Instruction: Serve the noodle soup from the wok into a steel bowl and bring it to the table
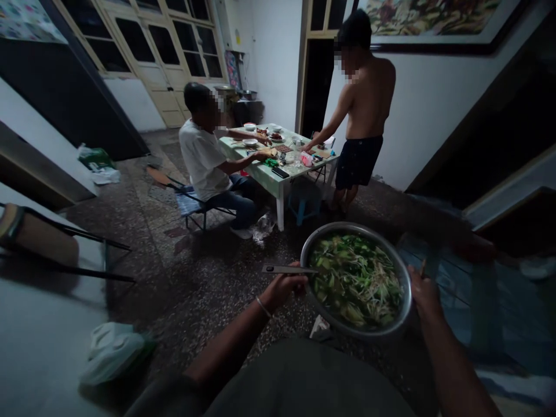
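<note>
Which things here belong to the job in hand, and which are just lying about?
Job in hand:
- metal bowl, gripped by the left hand and right hand
- greens inside
- flat handle across the rim

Lying about:
- white bag
- blue stool
- phone

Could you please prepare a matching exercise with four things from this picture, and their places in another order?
1. metal bowl
2. utensil handle
3. blue stool
4. black phone

A. below the tabletop
B. sticking out over the bowl's rim
C. lying on the table
D. between left hand and right hand

Pairs: 1-D, 2-B, 3-A, 4-C
</note>
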A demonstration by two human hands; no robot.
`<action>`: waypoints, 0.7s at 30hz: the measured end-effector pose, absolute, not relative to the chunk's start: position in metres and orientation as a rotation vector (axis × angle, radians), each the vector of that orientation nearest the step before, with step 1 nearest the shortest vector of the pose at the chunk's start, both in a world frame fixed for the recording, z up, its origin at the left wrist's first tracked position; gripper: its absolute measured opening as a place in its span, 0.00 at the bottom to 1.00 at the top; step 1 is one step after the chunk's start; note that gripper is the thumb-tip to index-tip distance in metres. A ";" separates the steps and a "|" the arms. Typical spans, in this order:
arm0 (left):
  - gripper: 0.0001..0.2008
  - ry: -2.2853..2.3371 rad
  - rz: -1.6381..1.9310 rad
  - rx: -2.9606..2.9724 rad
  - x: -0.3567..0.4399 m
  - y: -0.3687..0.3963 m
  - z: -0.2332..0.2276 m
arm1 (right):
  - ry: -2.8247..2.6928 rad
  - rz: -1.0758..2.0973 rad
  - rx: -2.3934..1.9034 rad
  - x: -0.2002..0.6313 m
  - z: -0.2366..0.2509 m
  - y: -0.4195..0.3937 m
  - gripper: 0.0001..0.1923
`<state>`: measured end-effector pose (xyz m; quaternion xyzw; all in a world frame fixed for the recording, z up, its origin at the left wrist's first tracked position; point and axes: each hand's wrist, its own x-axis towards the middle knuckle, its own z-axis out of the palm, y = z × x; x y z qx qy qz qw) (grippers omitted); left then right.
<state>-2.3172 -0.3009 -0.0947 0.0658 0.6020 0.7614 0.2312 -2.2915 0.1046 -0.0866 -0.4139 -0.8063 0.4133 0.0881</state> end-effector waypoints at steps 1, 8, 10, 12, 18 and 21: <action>0.21 1.657 2.109 0.169 -2.314 -0.305 -0.095 | -2.379 1.259 -1.221 -2.293 -0.082 0.099 0.26; 0.21 1.670 2.223 0.120 -2.286 -0.324 -0.110 | -2.302 1.455 -0.958 -2.307 -0.071 0.069 0.21; 0.20 1.686 2.245 0.164 -2.285 -0.326 -0.113 | -2.274 1.483 -0.923 -2.312 -0.078 0.070 0.21; 0.19 1.682 2.252 0.211 -2.286 -0.326 -0.112 | -2.263 1.467 -0.884 -2.316 -0.085 0.077 0.21; 0.23 1.627 2.256 0.244 -2.294 -0.306 -0.105 | -2.218 1.373 -0.911 -2.305 -0.080 0.099 0.22; 0.25 1.600 2.247 0.242 -2.297 -0.295 -0.108 | -2.225 1.323 -0.969 -2.292 -0.069 0.099 0.22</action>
